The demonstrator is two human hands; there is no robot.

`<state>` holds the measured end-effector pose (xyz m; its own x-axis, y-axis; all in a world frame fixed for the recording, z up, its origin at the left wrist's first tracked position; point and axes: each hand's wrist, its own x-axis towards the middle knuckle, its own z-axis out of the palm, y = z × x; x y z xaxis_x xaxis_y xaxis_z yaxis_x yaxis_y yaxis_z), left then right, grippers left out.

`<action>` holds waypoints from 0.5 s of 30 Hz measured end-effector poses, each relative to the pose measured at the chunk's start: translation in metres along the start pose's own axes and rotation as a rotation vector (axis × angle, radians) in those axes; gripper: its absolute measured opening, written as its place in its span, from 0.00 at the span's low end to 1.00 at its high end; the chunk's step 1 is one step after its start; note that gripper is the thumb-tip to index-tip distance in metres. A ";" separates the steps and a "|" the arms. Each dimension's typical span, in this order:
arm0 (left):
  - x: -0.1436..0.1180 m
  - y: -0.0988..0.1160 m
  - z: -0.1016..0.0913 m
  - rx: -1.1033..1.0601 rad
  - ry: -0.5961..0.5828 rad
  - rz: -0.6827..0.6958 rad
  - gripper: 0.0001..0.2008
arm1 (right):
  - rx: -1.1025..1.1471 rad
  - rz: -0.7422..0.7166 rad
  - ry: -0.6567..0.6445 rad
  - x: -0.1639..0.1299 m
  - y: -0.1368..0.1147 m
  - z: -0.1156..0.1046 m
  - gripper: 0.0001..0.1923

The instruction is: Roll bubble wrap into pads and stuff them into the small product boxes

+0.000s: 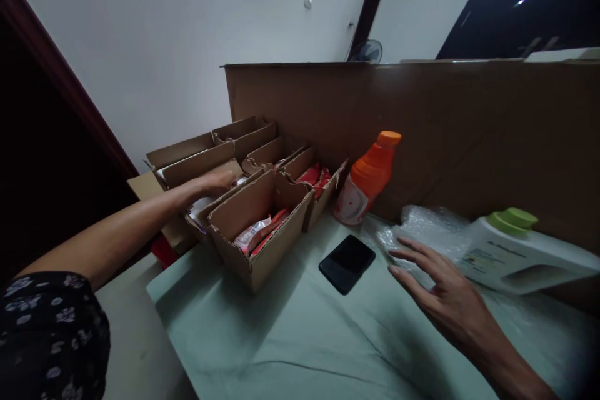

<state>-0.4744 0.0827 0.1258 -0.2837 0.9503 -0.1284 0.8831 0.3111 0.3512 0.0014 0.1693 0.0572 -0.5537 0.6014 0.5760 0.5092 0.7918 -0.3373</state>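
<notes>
Right hand (440, 290), fingers spread and empty, hovers just beside my plastic wrap (422, 231); left hand (216, 182) reaches into a cardboard box (197, 165), grip unclear. Nearest box (253, 244) holds red packets (262, 231).

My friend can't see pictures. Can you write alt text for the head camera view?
A person's left hand reaches into a row of open cardboard boxes holding red packets, while the right hand hovers open near crinkled clear plastic. A black phone, an orange bottle and a white jug lie nearby.

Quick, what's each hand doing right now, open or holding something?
Left hand: reaching into a cardboard box; whether it grips anything cannot be told.
Right hand: open, fingers spread, holding nothing.
</notes>
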 end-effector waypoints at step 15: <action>-0.089 0.099 -0.061 -0.489 0.347 0.622 0.25 | 0.357 -0.085 0.139 0.101 -0.130 -0.005 0.30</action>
<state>-0.3846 0.0293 0.2284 0.0298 0.8756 0.4822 0.6786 -0.3719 0.6334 -0.1173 0.1272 0.1633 -0.4771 0.5313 0.7000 0.1908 0.8402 -0.5077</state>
